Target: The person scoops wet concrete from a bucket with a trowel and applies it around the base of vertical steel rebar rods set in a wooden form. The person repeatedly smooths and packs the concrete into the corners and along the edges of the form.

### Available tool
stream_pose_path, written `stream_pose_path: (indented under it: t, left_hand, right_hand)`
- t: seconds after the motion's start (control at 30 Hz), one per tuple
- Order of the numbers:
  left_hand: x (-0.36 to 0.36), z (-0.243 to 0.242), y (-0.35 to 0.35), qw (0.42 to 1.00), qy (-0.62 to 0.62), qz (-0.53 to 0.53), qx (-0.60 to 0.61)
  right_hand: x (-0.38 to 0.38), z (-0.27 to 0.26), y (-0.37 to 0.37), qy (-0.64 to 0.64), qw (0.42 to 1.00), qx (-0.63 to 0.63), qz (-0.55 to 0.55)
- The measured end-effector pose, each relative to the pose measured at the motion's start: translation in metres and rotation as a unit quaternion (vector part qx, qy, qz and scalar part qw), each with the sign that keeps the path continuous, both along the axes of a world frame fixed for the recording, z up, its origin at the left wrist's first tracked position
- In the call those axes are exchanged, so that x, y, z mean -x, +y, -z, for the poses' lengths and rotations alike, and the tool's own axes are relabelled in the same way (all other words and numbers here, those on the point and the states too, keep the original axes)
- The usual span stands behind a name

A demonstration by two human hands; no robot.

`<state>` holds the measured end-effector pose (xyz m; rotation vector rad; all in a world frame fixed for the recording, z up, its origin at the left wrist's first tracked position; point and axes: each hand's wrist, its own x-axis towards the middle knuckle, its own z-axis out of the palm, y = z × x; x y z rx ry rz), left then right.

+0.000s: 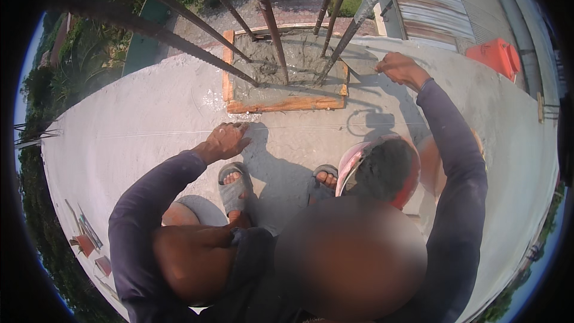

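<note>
A wooden formwork frame (287, 105) holds wet grey concrete (269, 65), with several steel reinforcing bars (273, 31) standing up out of it. Below its left corner, my left hand (226, 140) is low over the concrete slab, palm down with fingers apart, beside a thin taut string (179, 133). To the right of the frame is my right hand (401, 69), its fingers curled; whether it grips anything is unclear. A flat grey shape lies between that hand and the frame, too indistinct to name. Near my right foot stands a bucket (410, 188) containing dark grey mix.
My sandalled feet (233, 188) are on the concrete slab (134, 94). Another round container (432, 161) is partly behind my right arm, and one (179, 215) is by my left knee. Hand tools (85, 242) lie far left. A red container (493, 58) sits beyond the slab's curved-looking edge.
</note>
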<state>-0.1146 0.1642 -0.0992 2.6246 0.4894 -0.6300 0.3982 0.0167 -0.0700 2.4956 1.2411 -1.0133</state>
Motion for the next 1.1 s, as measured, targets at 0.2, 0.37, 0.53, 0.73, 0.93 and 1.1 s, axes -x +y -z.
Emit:
stream_pose_path:
  t: [0.2,0.37,0.53,0.73,0.93,1.1]
  left_hand:
    - [0.002,0.004,0.008,1.0,0.006,-0.001,0.024]
    - [0.017,0.012,0.004,0.999,-0.03,0.001,0.031]
    - [0.017,0.009,0.008,0.997,-0.027,-0.045,0.049]
    - [0.011,-0.009,0.005,0.997,0.007,-0.075,0.03]
    - [-0.016,-0.027,-0.001,0.993,0.02,0.054,-0.106]
    - [-0.064,-0.061,-0.019,0.981,0.04,0.165,-0.096]
  right_hand:
    - [0.024,-0.004,-0.06,-0.069,0.939,-0.097,-0.324]
    - [0.027,-0.008,-0.07,-0.042,0.97,-0.119,-0.208]
    - [0.03,-0.014,-0.074,-0.03,0.936,-0.049,-0.346]
    - [0.015,-0.106,-0.125,-0.227,0.952,-0.099,-0.181]
    - [0.083,-0.208,-0.23,-0.123,0.955,-0.247,-0.11]
    - [0.161,-0.233,-0.281,-0.101,0.994,-0.024,-0.037]
